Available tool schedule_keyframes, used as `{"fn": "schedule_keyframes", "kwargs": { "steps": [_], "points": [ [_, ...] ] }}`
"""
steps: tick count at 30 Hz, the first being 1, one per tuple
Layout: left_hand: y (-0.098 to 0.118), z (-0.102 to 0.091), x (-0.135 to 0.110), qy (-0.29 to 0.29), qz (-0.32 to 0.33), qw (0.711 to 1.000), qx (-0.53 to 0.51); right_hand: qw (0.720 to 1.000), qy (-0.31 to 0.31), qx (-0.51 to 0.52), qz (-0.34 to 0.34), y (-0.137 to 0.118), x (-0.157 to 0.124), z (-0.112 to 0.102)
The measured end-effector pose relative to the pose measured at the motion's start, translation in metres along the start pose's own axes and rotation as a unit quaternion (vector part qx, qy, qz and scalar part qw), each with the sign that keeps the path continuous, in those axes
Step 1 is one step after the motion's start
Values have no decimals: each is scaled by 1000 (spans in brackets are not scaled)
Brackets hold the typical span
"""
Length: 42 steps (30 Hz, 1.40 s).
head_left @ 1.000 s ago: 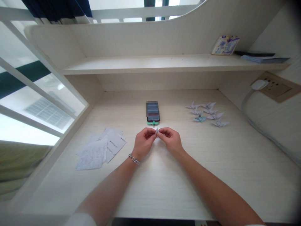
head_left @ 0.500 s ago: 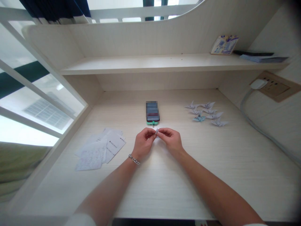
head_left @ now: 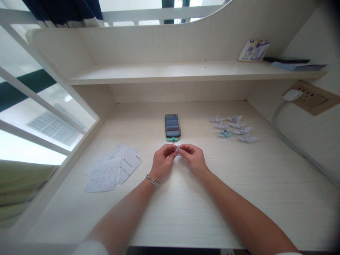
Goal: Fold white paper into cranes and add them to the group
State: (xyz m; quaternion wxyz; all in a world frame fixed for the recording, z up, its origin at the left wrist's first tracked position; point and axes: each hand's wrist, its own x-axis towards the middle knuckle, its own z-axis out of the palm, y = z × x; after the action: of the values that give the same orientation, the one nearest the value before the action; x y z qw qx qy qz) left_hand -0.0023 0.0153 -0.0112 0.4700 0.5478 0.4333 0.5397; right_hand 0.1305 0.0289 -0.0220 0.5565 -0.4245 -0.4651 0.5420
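Note:
Between my fingertips is a small piece of folded white paper (head_left: 177,148), mostly hidden by the fingers. My left hand (head_left: 164,160) pinches it from the left, a chain bracelet on that wrist. From the right, my right hand (head_left: 193,158) pinches the same paper with thumb and forefinger. Just beyond the hands lies a phone (head_left: 172,125) with a green edge at its near end. Several folded paper cranes (head_left: 242,130) sit on the desk to the right, mostly white, with one blue crane (head_left: 225,134) among them.
Loose sheets of paper (head_left: 106,173) overlap on the left of the desk (head_left: 170,212). A shelf (head_left: 159,72) spans the back, bearing a small packet (head_left: 254,50) and thin dark and pale items at right. A cable (head_left: 289,141) runs from the wall socket (head_left: 315,99).
Both hands stay almost in place, still pinching the paper. The bit showing between the fingertips has shifted very slightly. Nothing else has visibly moved.

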Motion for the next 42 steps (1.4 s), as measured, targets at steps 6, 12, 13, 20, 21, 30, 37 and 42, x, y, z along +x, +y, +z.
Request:
{"fn": "schedule_keyframes", "kwargs": {
  "steps": [6,12,13,20,21,30,37,42],
  "points": [
    [0,0,0,-2,-2,1000,5,1000,-1,22,-4,0,0,1],
    [-2,0,-1,7,7,1000,9,1000,13,18,-8,3,2,1],
    [-3,0,-1,9,7,1000,11,1000,13,17,-13,3,2,2],
    [-4,-1,0,18,4,1000,11,999,17,2,-41,1,-1,3],
    [-4,-1,1,20,1,1000,12,999,19,-4,-42,1,-1,4],
    [-1,-1,1,-6,-27,1000,-11,1000,19,-1,-22,-1,0,1],
    [-3,-3,1,-24,-29,999,-9,1000,5,11,-10,1,3,-1],
    [-6,-3,1,-47,-39,998,11,1000,11,-14,-15,2,4,-1]
  ]
}}
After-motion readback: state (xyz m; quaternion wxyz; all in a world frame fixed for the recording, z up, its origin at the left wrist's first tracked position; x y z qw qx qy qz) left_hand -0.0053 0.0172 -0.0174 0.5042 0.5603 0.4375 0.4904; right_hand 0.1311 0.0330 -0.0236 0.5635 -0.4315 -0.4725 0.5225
